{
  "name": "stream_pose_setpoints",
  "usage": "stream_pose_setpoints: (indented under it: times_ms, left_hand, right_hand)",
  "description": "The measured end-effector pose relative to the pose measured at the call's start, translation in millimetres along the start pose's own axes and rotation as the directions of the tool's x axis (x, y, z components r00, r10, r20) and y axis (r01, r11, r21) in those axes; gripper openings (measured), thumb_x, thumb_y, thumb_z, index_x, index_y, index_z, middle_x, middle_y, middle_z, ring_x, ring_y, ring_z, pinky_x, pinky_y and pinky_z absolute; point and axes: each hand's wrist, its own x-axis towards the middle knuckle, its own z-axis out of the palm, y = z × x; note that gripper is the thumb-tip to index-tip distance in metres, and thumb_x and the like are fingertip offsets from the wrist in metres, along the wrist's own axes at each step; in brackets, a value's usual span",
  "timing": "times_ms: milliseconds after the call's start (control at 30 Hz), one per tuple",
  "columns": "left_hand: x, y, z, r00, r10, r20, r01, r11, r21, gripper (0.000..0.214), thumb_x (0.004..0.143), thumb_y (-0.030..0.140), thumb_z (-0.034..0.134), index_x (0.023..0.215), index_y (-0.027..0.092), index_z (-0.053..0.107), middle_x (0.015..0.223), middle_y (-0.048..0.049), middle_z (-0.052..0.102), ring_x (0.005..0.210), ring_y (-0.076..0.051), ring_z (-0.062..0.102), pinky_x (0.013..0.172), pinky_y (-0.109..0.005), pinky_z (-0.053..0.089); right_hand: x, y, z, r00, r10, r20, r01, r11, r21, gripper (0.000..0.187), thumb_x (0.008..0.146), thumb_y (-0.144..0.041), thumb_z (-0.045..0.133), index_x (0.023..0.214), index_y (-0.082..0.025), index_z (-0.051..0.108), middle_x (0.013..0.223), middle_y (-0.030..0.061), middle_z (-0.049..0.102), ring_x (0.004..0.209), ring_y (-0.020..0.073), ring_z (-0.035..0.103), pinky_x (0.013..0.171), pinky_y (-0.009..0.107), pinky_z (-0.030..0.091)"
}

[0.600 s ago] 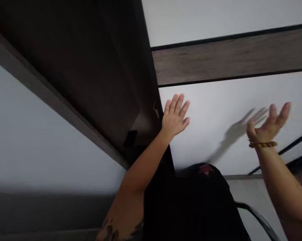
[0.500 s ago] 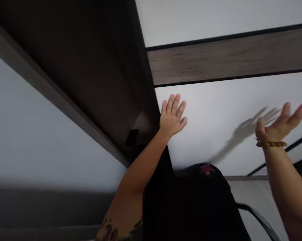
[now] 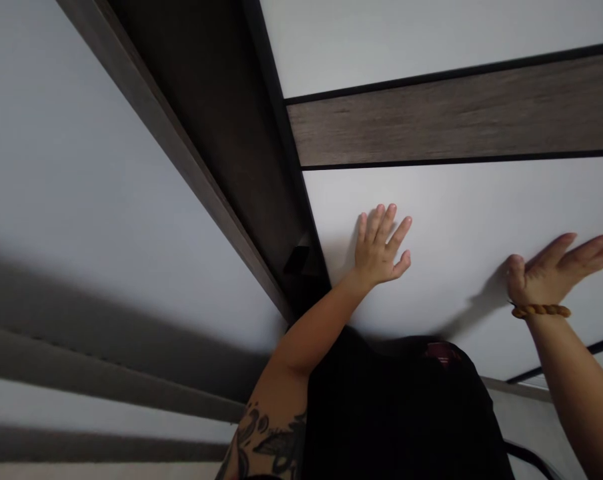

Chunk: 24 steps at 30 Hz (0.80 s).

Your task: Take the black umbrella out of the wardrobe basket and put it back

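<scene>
A large door with white panels [image 3: 446, 200] and a brown wood-grain band [image 3: 431, 117], trimmed in black, fills the right side of the head view. My left hand [image 3: 381, 250] lies on the lower white panel near the door's left edge, fingers spread, holding nothing. Further right, my right hand [image 3: 554, 273] is open, palm toward the same panel; its shadow falls on the white surface, and I cannot tell whether it fully touches. A brown beaded bracelet [image 3: 541, 311] circles the right wrist. Left of the door is a narrow dark gap [image 3: 211, 100].
A wood-grain upright [image 3: 181, 147] borders the gap, with a pale wall surface [image 3: 106, 173] to its left. A small black object [image 3: 296, 260] sits inside the gap. My black clothing [image 3: 401, 413] covers the lower middle. A dark curved bar [image 3: 529, 457] shows at lower right.
The dark gap between the upright and door has narrowed. My left hand is further right on the panel, away from its edge. My right hand has come lower and nearer the panel.
</scene>
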Motion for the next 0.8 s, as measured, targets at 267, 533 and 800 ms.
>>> stream_pose_setpoints:
  times_ms: [267, 533, 800]
  left_hand:
    - [-4.3, 7.8, 42.8, 0.999, -0.006, -0.040, 0.009, 0.996, 0.094, 0.074, 0.093, 0.055, 0.050, 0.157, 0.019, 0.035, 0.168, -0.0159, 0.016, 0.156, -0.035, 0.002, 0.123, -0.059, -0.004]
    - [3.5, 23.6, 56.2, 0.992, -0.121, -0.048, 0.125, 0.988, 0.090, 0.077, 0.092, 0.060, 0.048, 0.154, 0.016, 0.037, 0.167, -0.0189, 0.015, 0.156, -0.036, -0.002, 0.122, -0.063, -0.004]
    - [14.2, 45.0, 58.0, 0.968, -0.242, -0.062, 0.248, 0.962, 0.116, 0.075, 0.092, 0.063, 0.046, 0.149, 0.014, 0.041, 0.165, -0.0207, 0.020, 0.156, -0.036, 0.002, 0.122, -0.063, 0.000]
  right_hand:
    - [-8.7, 32.9, -37.7, 0.990, -0.115, 0.081, 0.100, 0.980, 0.170, 0.090, 0.092, -0.065, 0.036, 0.164, -0.019, 0.007, 0.168, 0.0105, -0.010, 0.153, 0.0408, -0.004, 0.115, 0.070, 0.006]
    - [-49.4, 137.8, -57.1, 0.996, 0.004, 0.094, -0.005, 1.000, 0.013, 0.093, 0.085, -0.059, 0.044, 0.164, -0.021, 0.014, 0.167, 0.0103, -0.007, 0.152, 0.0427, 0.001, 0.113, 0.071, 0.012]
    - [-50.9, 150.5, -60.0, 0.984, -0.084, 0.158, 0.082, 0.996, 0.019, 0.089, 0.090, -0.055, 0.046, 0.163, -0.016, 0.014, 0.166, 0.0157, -0.010, 0.151, 0.0461, -0.006, 0.114, 0.075, 0.012]
